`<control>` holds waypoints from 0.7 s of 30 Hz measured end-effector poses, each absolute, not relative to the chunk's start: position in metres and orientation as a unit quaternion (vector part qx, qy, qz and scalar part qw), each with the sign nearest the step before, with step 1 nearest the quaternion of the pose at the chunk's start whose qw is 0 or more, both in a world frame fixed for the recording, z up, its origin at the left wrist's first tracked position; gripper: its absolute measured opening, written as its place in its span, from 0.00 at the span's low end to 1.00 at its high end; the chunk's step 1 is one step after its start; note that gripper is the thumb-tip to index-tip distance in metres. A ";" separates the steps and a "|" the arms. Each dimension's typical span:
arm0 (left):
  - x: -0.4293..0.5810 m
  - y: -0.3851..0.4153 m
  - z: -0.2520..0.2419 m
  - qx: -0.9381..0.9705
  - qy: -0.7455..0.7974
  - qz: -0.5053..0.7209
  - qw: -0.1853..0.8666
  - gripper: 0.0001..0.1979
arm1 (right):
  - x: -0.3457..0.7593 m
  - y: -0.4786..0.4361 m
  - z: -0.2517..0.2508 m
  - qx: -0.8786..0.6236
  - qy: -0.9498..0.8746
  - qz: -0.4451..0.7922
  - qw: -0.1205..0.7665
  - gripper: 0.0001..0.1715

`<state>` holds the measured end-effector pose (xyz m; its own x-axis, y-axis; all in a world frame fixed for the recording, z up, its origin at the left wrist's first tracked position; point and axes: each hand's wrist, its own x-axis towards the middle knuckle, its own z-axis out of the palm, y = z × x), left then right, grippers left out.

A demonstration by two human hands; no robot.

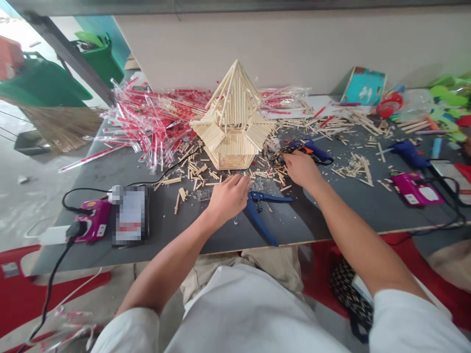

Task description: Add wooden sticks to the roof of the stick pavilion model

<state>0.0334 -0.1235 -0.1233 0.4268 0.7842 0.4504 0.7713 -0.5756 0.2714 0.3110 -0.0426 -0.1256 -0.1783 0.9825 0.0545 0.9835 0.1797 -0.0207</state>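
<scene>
A pagoda-like model (233,120) made of pale wooden sticks stands on the grey table (331,215). In front of it my left hand (228,196) rests with fingers curled, pinching something small near scattered stick pieces (195,174). My right hand (302,169) reaches to the model's right, fingers closed around small sticks beside a blue glue gun (312,149). Blue-handled cutters (259,211) lie between my hands, just right of my left hand.
A heap of red-and-clear chopstick wrappers (154,117) covers the back left. A purple device (91,220) with black cables and a blurred box (130,213) sit at the left. A second glue gun (408,152), another purple device (415,189) and colourful clutter lie at the right.
</scene>
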 end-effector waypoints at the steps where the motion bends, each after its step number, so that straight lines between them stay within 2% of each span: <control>1: 0.033 -0.123 -0.123 0.845 0.462 0.271 0.012 0.15 | 0.310 -0.042 -0.124 -0.639 -0.769 -0.015 0.016 0.26; 16: 0.032 -0.126 -0.109 0.864 0.430 0.258 0.051 0.16 | 0.308 -0.043 -0.110 -0.627 -0.776 -0.060 -0.044 0.22; 18: 0.029 -0.125 -0.102 0.864 0.425 0.263 0.058 0.15 | 0.311 -0.045 -0.099 -0.643 -0.765 -0.035 -0.007 0.17; 21: 0.024 -0.123 -0.085 0.864 0.407 0.292 0.035 0.14 | 0.307 -0.058 -0.072 -0.656 -0.734 0.085 0.154 0.07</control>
